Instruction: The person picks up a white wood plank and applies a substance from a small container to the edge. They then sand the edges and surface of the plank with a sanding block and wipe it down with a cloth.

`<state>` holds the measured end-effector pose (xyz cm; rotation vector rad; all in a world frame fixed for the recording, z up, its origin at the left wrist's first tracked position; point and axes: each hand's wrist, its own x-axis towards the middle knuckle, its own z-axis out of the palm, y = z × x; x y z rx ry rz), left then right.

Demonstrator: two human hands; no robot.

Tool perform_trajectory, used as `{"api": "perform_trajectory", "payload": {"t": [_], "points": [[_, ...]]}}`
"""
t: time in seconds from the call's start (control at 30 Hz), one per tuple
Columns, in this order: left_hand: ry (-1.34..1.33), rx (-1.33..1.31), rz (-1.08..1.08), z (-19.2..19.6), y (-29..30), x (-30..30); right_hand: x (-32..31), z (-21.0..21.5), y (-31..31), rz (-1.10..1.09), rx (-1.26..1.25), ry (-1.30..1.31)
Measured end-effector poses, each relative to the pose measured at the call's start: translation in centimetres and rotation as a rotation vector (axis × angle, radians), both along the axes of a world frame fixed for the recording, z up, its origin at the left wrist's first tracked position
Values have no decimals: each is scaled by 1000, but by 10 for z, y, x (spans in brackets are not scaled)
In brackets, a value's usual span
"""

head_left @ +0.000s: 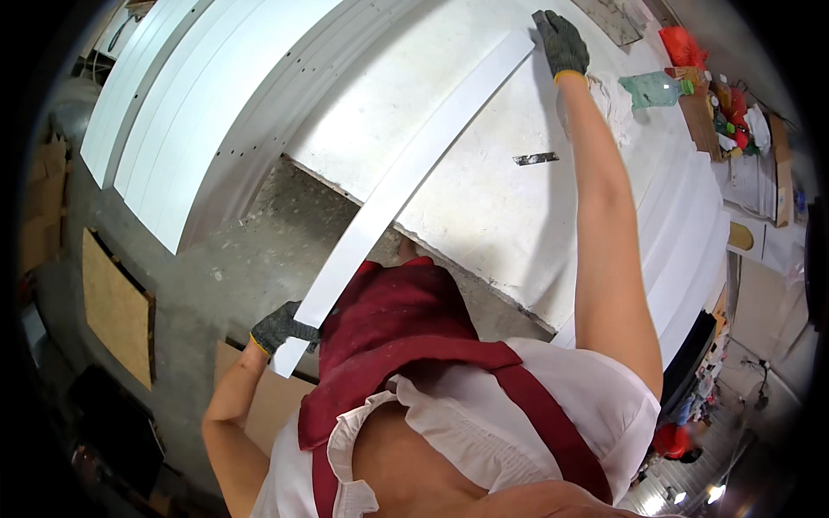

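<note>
A long white strip (423, 155), flat and narrow, runs slantwise across a white worktable (501, 216) and reaches past its near edge. My left hand (283, 328), in a dark grey knitted glove, is closed around the strip close to its near end. At the far end, my right hand (563, 45), in a matching glove with a yellow cuff, rests beside the strip's tip with fingers stretched out. A small dark flat piece (536, 159) lies on the tabletop between the strip and my right forearm.
Long white panels (207, 104) with small holes are stacked at the left. More white panels (682, 242) lie on the right. A greenish plastic bottle (654, 90) and a red bag (682, 47) sit at the far right. A wooden board (117, 302) is at the lower left.
</note>
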<state>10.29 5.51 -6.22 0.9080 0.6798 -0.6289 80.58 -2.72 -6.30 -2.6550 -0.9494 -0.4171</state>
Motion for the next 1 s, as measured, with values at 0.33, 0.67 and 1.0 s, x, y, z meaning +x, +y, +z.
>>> {"api": "perform_trajectory", "payload": {"t": [0.33, 0.67, 1.0], "points": [[42, -69, 58, -12, -5, -14, -143, -18, 3, 403, -79, -228], [44, -56, 71, -9, -5, -9, -12, 2, 15, 53, -148, 97], [2, -35, 154, -36, -20, -27, -6, -23, -12, 148, -90, 138]]}}
